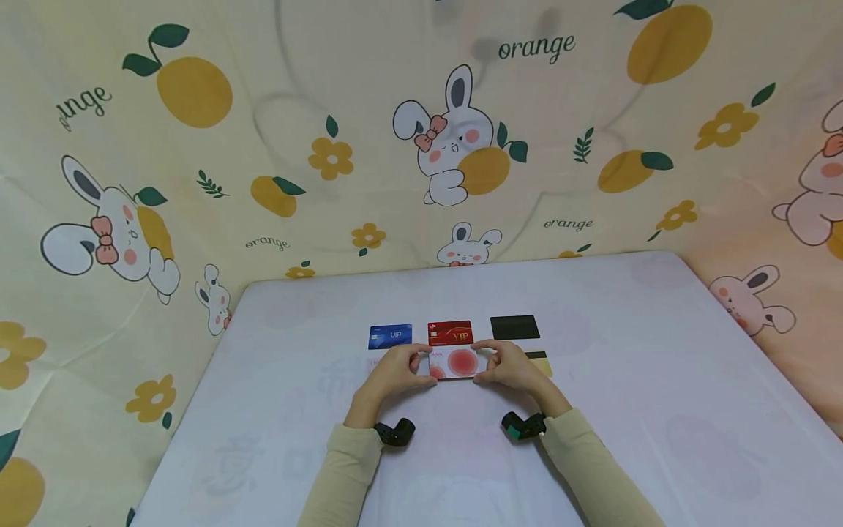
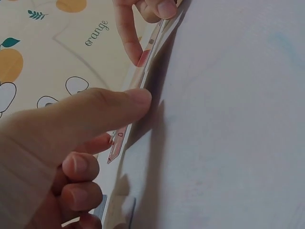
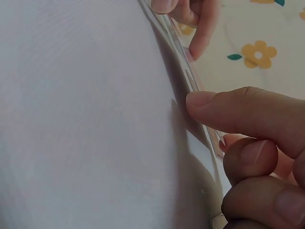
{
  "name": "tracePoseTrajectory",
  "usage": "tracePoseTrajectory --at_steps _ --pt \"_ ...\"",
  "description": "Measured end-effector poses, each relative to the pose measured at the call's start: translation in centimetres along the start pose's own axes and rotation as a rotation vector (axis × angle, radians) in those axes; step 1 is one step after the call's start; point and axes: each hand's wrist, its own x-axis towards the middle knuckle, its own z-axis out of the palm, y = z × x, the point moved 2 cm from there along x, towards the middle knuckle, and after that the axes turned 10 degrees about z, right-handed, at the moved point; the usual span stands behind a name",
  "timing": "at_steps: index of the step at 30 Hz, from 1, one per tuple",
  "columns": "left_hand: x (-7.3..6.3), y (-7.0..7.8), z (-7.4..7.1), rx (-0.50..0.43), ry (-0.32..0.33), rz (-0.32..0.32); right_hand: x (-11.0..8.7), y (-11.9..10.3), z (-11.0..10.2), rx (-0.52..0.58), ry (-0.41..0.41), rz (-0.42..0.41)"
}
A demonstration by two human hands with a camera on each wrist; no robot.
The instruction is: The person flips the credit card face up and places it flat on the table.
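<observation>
Both hands hold a white card with red circles (image 1: 454, 362) between them, low over the tabletop in the middle of the head view. My left hand (image 1: 396, 369) pinches its left end between thumb and index finger. At the right end, my right hand (image 1: 512, 366) does the same. Just behind that card lies a red VIP card (image 1: 451, 333). In the left wrist view the card (image 2: 142, 71) appears edge-on, with a shadow below it. The right wrist view also shows the card's thin edge (image 3: 190, 78) by the thumb.
A blue VIP card (image 1: 390, 337) lies at the back left, and a black card (image 1: 515, 327) at the back right. Partly under my right hand is a gold card with a dark stripe (image 1: 541, 363). A pale card (image 1: 374, 363) shows beside my left hand. All rest on the white-covered table (image 1: 626, 380).
</observation>
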Motion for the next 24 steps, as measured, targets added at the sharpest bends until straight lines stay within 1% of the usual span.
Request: tracePoseTrajectory --at_steps 6,14,19,24 --pt "-0.02 0.00 0.00 -0.007 -0.007 -0.020 0.01 0.08 0.06 -0.006 0.006 0.015" --pt "-0.06 -0.03 0.14 -0.014 -0.009 -0.006 -0.05 0.19 0.20 -0.005 0.010 0.019" --pt "-0.07 -0.07 0.19 -0.021 -0.014 -0.016 0.02 0.21 0.24 -0.008 0.010 0.038" --pt "-0.03 -0.22 0.30 -0.011 -0.018 -0.024 0.08 0.26 0.27 -0.023 0.014 0.026"
